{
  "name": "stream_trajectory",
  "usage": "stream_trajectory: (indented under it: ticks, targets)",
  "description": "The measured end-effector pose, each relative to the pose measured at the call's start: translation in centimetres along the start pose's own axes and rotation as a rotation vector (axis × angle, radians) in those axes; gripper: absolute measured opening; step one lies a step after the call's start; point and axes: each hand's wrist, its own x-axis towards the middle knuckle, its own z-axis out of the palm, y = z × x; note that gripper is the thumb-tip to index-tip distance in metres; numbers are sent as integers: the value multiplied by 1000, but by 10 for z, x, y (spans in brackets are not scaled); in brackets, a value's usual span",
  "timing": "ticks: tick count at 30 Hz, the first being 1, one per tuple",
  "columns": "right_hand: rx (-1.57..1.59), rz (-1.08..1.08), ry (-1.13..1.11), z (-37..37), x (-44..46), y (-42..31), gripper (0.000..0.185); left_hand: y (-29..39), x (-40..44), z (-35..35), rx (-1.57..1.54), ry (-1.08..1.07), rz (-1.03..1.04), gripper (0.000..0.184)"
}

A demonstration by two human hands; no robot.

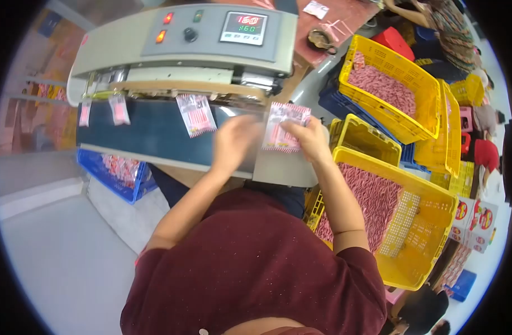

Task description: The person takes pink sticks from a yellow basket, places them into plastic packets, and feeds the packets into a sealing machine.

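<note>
My right hand (310,137) holds a pink-and-white packet (283,127) upright at the right end of the sealing machine (116,42), thumb across its front. Blurred by motion, my left hand (234,139) is over the belt, just left of that packet; its fingers are too smeared to read. Another packet (196,115) hangs from the machine's sealing strip to the left of my left hand. Farther left on the blue-green belt (155,132) are two smaller-looking packets (119,109). The machine's display (243,28) is lit.
Yellow crates (429,245) of pink sticks stand at my right, some stacked on blue ones. A blue crate (138,190) with packets is below the belt at the left. A red table (345,11) is behind the machine. Other people (457,33) are at the far right.
</note>
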Motion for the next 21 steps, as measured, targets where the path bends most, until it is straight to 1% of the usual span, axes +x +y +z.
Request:
stream_trajectory:
  ticks: [1,2,4,6,8,10,11,13,14,15,16,17,18,19,21]
  targets:
    - [38,-50,-13,2,4,6,20,-5,7,8,-34,-69,-73,16]
    - [35,-40,-16,4,6,8,20,-10,14,15,-62,-137,-149,13]
    - [31,-36,-20,4,9,7,20,-11,24,10,-102,-119,-169,12]
    - [-77,-64,23,3,8,7,21,-12,29,1,-217,-65,-249,11]
    - [-21,-51,26,0,8,14,25,-14,31,-18,-247,0,-262,11]
    - [-75,3,33,-6,9,18,21,-11,31,-39,-324,30,-316,12]
    - [-28,31,15,-4,6,14,19,-7,31,-49,-359,39,-322,12]
    - [3,37,23,-3,2,14,20,-15,27,-63,-141,228,-158,10]
    - [2,36,21,-6,-2,14,20,-20,26,-66,-62,355,-26,8]
    - [-60,0,68,-8,-3,15,21,-23,23,-70,-58,364,-21,8]
    - [-116,-34,106,-8,-5,17,22,-20,14,-75,114,407,111,8]
    - [-99,-35,110,-10,-7,18,23,-17,7,-86,296,459,239,10]
    - [-93,-48,102,-15,-8,18,24,-13,9,-112,357,655,270,14]
    - [-22,-50,90,-15,-11,16,26,-7,14,-149,415,845,302,18]
    - [55,-35,87,-19,-15,14,23,-31,35,-248,530,1036,290,33]
